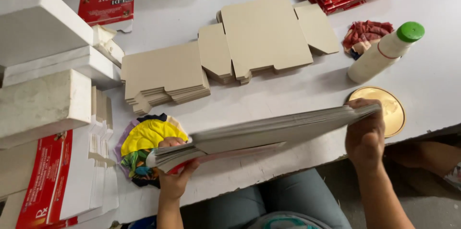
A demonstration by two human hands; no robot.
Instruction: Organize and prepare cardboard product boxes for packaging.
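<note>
You are holding a thick sheaf of flat carton blanks (269, 130) edge-on between both hands, and the way you are gripping it explains its slant: your left hand (174, 174) is pinching the near-left corner, thumb on top and fingers curled beneath, while your right hand (366, 135) is closing over the far-right end, so the stack is running up from lower left to upper right just above the front edge of the white table (269, 94). Both grips are closing firmly on the blanks, which is keeping the loose sheets squared; the lowest sheet, showing a red printed face, is sagging a little from the rest. The sheaf is hovering over a bare stretch of the table, just beside a wad of multicoloured cloth (144, 145) under your left hand and touching or nearly touching a round gold lid (391, 109) near your right. Further back, two fanned piles of plain brown blanks (216, 58) are lying unprinted side up. White blocks (41, 80) are sitting at the left like weights on stacked printed cartons (53, 181). A white bottle with a green cap (384, 51) is leaning near a red rag (366, 34), close to your right hand.
</note>
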